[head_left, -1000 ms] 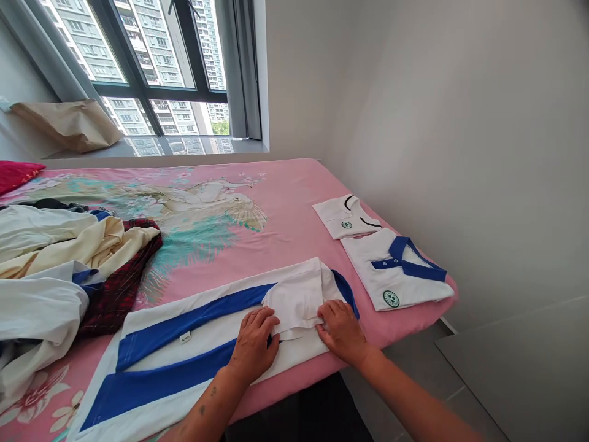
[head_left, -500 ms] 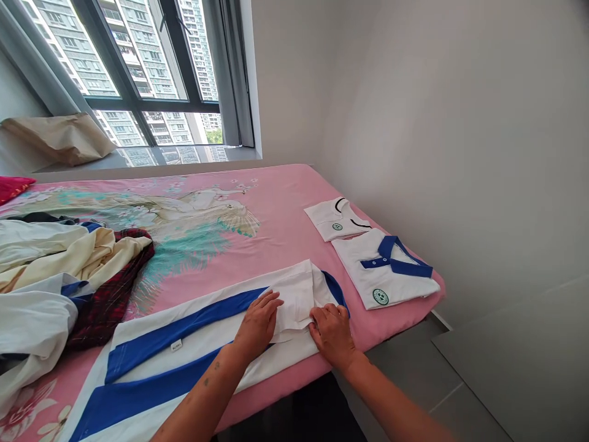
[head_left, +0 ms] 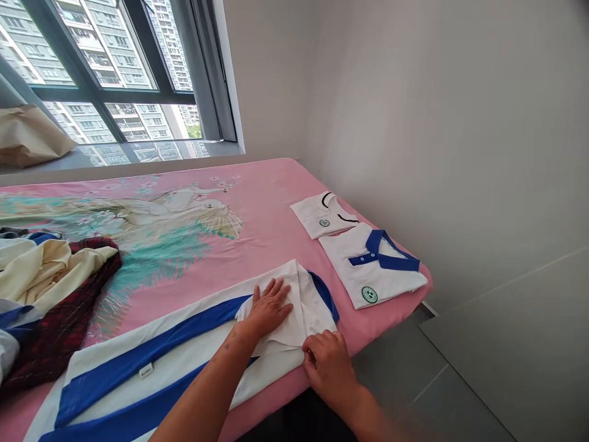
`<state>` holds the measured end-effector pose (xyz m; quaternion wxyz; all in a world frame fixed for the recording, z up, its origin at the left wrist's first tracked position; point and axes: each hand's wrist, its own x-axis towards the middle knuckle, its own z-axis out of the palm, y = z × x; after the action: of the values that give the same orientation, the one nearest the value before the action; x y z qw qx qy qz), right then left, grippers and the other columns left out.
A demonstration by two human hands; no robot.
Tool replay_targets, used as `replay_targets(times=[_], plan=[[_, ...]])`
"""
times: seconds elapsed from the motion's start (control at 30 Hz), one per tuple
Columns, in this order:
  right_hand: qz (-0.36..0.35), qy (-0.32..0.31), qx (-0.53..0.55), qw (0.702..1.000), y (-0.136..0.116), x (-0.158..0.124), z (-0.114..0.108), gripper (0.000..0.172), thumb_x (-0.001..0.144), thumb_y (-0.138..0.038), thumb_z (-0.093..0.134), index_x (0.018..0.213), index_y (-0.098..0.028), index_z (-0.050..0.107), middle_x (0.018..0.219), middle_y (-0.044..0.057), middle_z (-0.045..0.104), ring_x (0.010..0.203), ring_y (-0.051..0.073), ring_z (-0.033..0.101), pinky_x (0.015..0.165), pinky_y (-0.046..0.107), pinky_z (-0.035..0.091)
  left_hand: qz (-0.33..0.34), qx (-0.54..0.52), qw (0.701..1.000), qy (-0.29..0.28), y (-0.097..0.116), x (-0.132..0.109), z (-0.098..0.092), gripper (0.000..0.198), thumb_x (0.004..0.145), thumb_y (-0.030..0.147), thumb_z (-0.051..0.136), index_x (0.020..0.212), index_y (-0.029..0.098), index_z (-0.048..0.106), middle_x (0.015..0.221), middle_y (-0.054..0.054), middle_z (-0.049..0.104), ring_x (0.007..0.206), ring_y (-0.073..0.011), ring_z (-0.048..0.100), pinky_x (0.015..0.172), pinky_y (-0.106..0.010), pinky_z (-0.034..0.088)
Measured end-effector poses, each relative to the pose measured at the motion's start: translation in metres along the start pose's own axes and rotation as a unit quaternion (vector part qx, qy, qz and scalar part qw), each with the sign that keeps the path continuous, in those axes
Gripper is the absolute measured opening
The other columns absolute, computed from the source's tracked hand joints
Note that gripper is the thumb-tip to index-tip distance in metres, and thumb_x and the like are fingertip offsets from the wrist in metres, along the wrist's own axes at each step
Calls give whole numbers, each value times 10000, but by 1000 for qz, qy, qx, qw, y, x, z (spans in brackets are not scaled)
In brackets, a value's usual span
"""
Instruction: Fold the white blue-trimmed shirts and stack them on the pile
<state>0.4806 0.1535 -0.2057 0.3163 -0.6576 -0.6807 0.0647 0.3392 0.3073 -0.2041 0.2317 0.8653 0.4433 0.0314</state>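
Note:
A white garment with broad blue stripes [head_left: 151, 362] lies flat along the near edge of a pink bed [head_left: 257, 215]. Its right end is folded over into a white flap. My left hand [head_left: 269, 305] rests flat on that flap, fingers spread. My right hand [head_left: 327, 367] is closed in a pinch on the garment's edge at the bed's near side. Two folded white shirts lie further right: one with a blue collar [head_left: 375, 270] and one with a black-trimmed neck [head_left: 322, 215].
A heap of loose clothes [head_left: 41, 288], cream, white and dark red plaid, fills the bed's left side. A brown paper bag [head_left: 27, 132] sits on the window sill. A grey wall runs along the right, with grey floor below.
My left hand slid up and right onto the folded flap and spread flat. My right hand drew back toward the bed's near edge, pinching the fabric. The view swung to the right.

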Motion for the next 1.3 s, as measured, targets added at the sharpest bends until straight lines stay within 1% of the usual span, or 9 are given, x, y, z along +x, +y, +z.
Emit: replay_targets(times=[0.13,0.23,0.43,0.7,0.87,0.97,1.13,1.23,1.3], plan=[[12,27,85,996,-1,25,-19,149,804,-119,445,846,-191,568,790,21,606,772,161,532,736,299,366,14,4,990,143,-13,-35,-6,411,904,299,320,1284,230,462,1402,-78,450,1346,-224,312,1099,-528,192],[-13,19,137,990,-5,58,-17,210,863,-154,388,977,-183,562,945,48,630,915,161,566,843,302,420,38,18,973,226,-23,-77,-5,311,836,258,440,1124,195,541,1233,-108,569,1209,-243,469,1043,-479,318],[-57,-94,44,993,-12,106,32,369,896,-180,304,1180,-139,537,1278,88,533,1238,155,425,1073,328,309,84,63,969,226,-23,-124,10,278,764,206,539,1042,216,551,1092,-79,604,1101,-248,512,1003,-457,345],[-48,-189,-88,977,17,94,63,515,908,-305,335,1399,-151,342,1509,75,217,1396,194,127,1146,403,77,81,71,961,254,-28,-132,11,237,746,40,451,813,210,601,848,-39,612,856,-190,547,868,-385,432],[-16,-251,-126,960,-5,99,50,622,870,-387,400,1427,-136,282,1516,113,170,1399,249,100,1126,476,31,95,35,953,286,-31,-139,4,241,805,77,429,895,211,608,974,-55,625,995,-189,548,959,-397,403],[-41,-216,-126,967,-31,98,47,570,883,-314,353,1419,-130,299,1503,104,227,1398,222,119,1128,445,34,71,43,955,286,-26,-123,2,325,857,93,352,1047,203,592,1137,-65,628,1177,-180,491,1057,-412,326],[-96,-218,-110,965,-41,74,66,613,881,-477,384,1419,-195,306,1512,94,202,1398,250,104,1119,464,39,-62,93,978,175,-35,-111,10,448,890,293,382,1330,229,433,1445,-70,388,1351,-266,299,1093,-596,145],[-114,-228,-110,961,-30,67,73,780,797,-634,452,1431,-217,272,1522,109,151,1397,293,84,1105,523,23,-55,87,987,123,-55,-126,11,555,848,427,452,1375,274,366,1493,-66,286,1368,-294,252,1076,-640,98],[-110,-222,-95,964,-30,70,72,789,782,-642,474,1415,-200,309,1505,122,213,1385,301,144,1103,532,70,-39,62,989,132,-66,-131,5,516,845,439,460,1338,290,419,1470,-67,341,1357,-284,283,1073,-629,137]])
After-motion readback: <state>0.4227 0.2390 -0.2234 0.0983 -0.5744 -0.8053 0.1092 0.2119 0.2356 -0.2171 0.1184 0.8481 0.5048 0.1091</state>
